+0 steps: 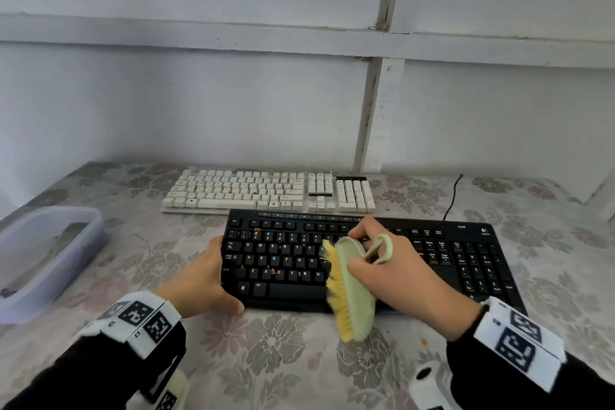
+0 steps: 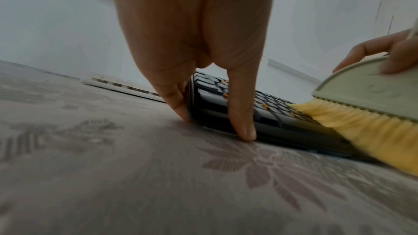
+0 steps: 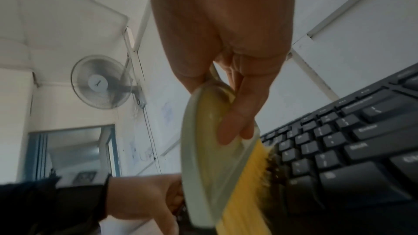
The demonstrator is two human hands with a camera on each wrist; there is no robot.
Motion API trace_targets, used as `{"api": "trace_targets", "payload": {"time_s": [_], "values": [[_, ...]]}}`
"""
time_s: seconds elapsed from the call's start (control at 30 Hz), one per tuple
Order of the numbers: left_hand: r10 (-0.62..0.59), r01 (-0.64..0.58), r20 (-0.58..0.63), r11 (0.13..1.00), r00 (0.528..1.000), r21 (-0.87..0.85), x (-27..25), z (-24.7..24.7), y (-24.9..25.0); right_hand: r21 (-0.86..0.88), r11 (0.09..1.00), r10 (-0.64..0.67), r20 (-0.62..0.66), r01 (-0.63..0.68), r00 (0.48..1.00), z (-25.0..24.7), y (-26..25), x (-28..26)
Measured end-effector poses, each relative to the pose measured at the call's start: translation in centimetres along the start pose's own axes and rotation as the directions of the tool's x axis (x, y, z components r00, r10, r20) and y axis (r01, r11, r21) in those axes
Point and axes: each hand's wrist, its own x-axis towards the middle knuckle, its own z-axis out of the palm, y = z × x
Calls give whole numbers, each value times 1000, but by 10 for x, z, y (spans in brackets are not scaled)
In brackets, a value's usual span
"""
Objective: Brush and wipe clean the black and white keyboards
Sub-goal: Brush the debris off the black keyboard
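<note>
Head: black keyboard (image 1: 416,260) mid-desk (image 1: 283,359), white keyboard (image 1: 266,191) just beyond at 12 o'clock, plastic tub (image 1: 40,296) off at 9. Left hand (image 1: 203,280) clamped on the black board's 8 o'clock corner as a brace. Right hand (image 1: 406,276) wrapped round the brush (image 1: 357,293), bristles (image 1: 336,283) on the mid-board keys. Orange crumbs (image 1: 257,230) lie at 9–10 o'clock of the brush; a few on the white board too.

Left wrist: thumb on front edge, fingers down the side, tips on the desk.

Right wrist: fingers curled over the brush back, bristles pressed into the key rows.

Read: brushing the black board, early. Next: light strokes toward 9 o'clock with the corner braced. White board and wiping look undone.
</note>
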Motion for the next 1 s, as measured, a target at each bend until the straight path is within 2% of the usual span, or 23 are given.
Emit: {"api": "trace_targets", "payload": {"time_s": [0.07,0.2,0.27,0.33,0.47,0.53,0.6,0.77,0.83,1.0], "values": [[0,0,-4,1000,1000,4,0,0,-1,19,1000,8,1,-8,1000,-8,-5,-1],[-14,14,2,1000,1000,-9,0,0,-1,82,996,-24,-193,41,981,-20,-13,16],[-12,12,0,1000,1000,-9,0,0,0,90,995,-24,-228,45,973,-18,-12,21],[-4,4,-5,1000,1000,-4,-1,0,1,52,998,-33,-165,42,986,-10,-7,16],[-2,2,-6,1000,1000,-1,-1,0,2,-52,998,-22,40,24,999,-1,0,-2],[2,-2,-4,1000,1000,-4,0,0,2,-71,997,0,85,6,996,-5,-3,-5],[13,-13,-3,1000,1000,-8,0,0,1,-53,999,-7,31,9,1000,-14,-11,-1],[30,-30,-14,999,999,-14,0,0,1,69,995,-52,-206,68,977,-23,-22,26],[31,-32,-19,999,999,-27,0,0,0,72,994,-65,-209,82,976,-15,-21,33],[21,-21,-14,999,1000,-30,1,1,0,71,993,-86,-102,94,991,8,-12,23]]}}
